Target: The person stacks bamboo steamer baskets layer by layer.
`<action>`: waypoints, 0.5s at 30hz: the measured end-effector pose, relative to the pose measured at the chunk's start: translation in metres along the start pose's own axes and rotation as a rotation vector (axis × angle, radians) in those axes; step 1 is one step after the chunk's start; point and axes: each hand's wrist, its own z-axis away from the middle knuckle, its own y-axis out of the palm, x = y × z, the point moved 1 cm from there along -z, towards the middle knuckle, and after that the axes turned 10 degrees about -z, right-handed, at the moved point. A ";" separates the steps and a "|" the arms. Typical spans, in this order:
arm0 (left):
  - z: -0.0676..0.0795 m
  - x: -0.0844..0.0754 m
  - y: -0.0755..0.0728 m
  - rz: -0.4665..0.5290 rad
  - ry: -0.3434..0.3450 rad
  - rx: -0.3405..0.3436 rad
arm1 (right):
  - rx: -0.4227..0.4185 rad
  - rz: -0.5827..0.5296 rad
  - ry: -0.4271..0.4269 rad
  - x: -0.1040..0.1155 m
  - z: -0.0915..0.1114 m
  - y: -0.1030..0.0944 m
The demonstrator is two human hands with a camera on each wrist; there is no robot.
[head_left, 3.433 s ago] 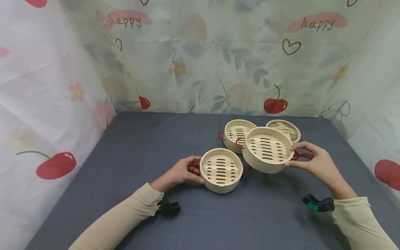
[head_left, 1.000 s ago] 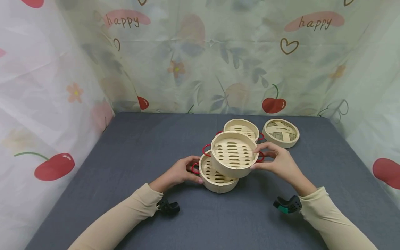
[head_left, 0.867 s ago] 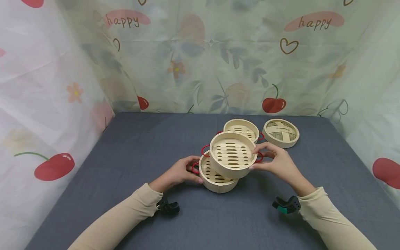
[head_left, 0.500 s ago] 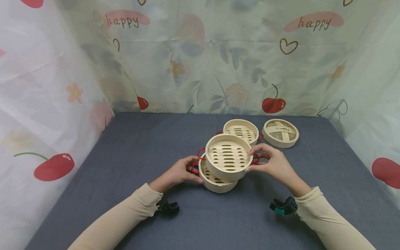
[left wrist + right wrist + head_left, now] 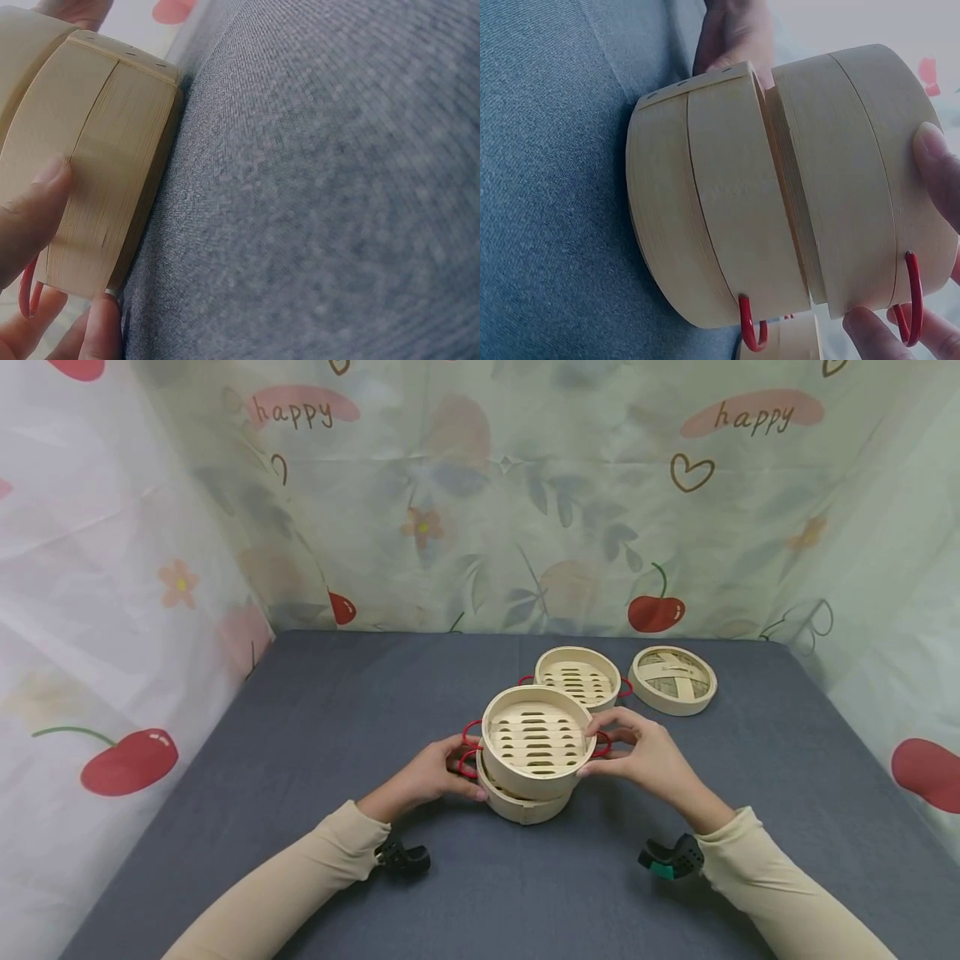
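My left hand (image 5: 429, 775) grips the left side of the lower bamboo steamer basket (image 5: 525, 812), its thumb on the outer wall and fingers around the red handle. That basket sits on the table. Over it is the upper steamer basket (image 5: 528, 782), held at its right rim and red handle by my right hand (image 5: 647, 762). The upper basket is slightly tilted and covers most of the lower one's slatted floor. In the right wrist view a narrow gap shows between the upper basket's wall (image 5: 847, 180) and the lower basket's wall (image 5: 731, 202).
Behind the pair stands a third steamer basket (image 5: 576, 678) with red handles, partly covered by the upper basket. To its right rests a woven bamboo lid (image 5: 675, 680). The dark grey tabletop (image 5: 360, 693) ends at a printed curtain (image 5: 487, 527).
My right hand has carried the upper basket left and nearer, from beside the lower basket to over it, and lowered it. My left hand keeps its hold on the lower basket.
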 end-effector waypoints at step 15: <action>0.000 0.001 0.001 0.002 -0.016 -0.018 | 0.000 -0.011 -0.011 -0.002 -0.002 0.006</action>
